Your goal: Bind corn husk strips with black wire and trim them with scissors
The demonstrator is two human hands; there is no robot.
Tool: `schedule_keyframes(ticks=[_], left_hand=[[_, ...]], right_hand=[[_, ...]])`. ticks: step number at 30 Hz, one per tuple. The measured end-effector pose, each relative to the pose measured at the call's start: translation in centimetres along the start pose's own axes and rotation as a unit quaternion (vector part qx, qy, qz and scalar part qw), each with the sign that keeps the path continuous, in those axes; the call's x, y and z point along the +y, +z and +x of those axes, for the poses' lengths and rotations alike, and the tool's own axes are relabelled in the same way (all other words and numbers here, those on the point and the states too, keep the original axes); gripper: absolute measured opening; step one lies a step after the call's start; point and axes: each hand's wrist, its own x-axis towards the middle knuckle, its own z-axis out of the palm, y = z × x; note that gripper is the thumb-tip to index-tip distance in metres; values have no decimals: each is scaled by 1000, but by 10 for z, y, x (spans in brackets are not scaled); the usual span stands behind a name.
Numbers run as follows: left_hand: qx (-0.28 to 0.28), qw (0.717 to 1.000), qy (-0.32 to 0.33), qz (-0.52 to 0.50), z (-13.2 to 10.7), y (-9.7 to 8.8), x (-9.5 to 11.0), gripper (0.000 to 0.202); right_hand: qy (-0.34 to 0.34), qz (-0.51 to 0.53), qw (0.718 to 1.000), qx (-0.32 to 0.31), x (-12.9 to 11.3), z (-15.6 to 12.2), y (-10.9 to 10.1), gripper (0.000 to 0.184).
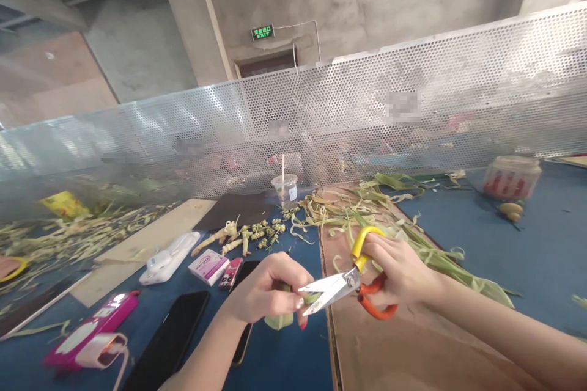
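Observation:
My right hand (389, 266) is closed round the handles of a pair of scissors (337, 288), one handle yellow and the other orange. Their blades are spread and point left, with the tips close to the fingertips of my left hand (273, 287). That hand pinches a pale green strip of husk leaf (280, 321), part of which hangs below the fingers while the rest is hidden by them. A piece of the strip reaches between the blades. Beyond my hands, more green and cream husk strips (330, 211) lie in a loose heap.
Several braided husk pieces (263, 232) lie on the blue table near a plastic cup with a straw (285, 190). Left are a black phone (169, 336), a pink pack (96, 327), a white device (169, 258) and a small box (209, 266). A perforated metal screen (348, 116) stands behind; a jar (512, 177) stands right.

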Motion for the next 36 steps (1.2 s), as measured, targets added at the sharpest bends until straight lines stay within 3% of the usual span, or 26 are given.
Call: schedule_keyframes(ticks=[13,24,36], left_hand=[[-18,999,-26,6,1,0,4,17],[1,998,-47,44,-5,-5,2,21],[-13,999,-30,39,-3,-3,1,22]], right_hand=[[-5,2,1000,2,0,1,-1,24],[-17,0,1000,15,0,4,-4,23],[-21,-11,1000,17,-2,5,-5,21]])
